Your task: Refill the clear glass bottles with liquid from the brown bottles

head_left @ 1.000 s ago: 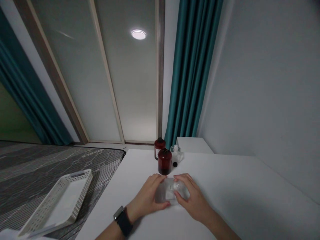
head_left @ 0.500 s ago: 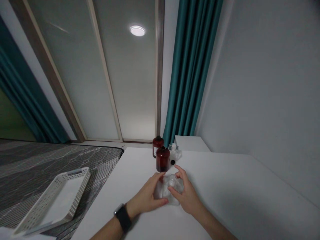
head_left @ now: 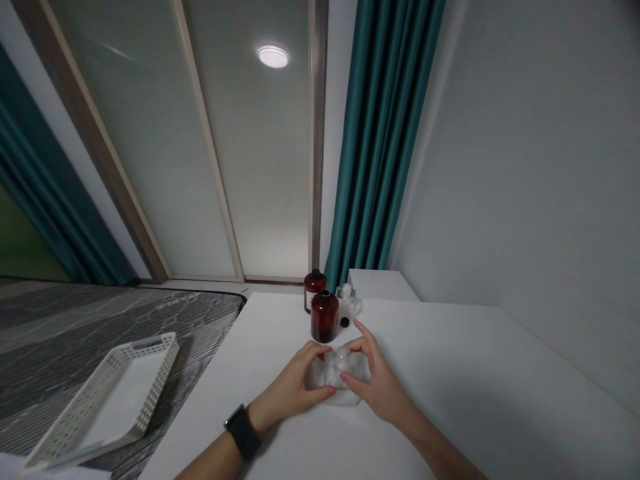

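Note:
My left hand [head_left: 290, 387], with a dark watch on its wrist, and my right hand [head_left: 375, 380] both curl round a small clear plastic bottle [head_left: 339, 370] lying on the white table [head_left: 450, 400]. Thumbs and fingers of each hand press on its sides, and part of the bottle is hidden behind them. Just beyond stand two dark red bottles, one nearer [head_left: 324, 317] and one behind it [head_left: 313, 288]. A tiny black cap [head_left: 344, 323] lies next to them.
A small clear container [head_left: 349, 300] sits behind the red bottles, near a white box [head_left: 380, 285]. On the left, a white perforated tray [head_left: 107, 400] rests on a grey patterned bed. Teal curtains and a frosted sliding door stand behind; a wall runs on the right.
My right hand's fingers have lifted from flat over the clear bottle to a curled, raised grip. The view has shifted slightly; both hands stay on the bottle.

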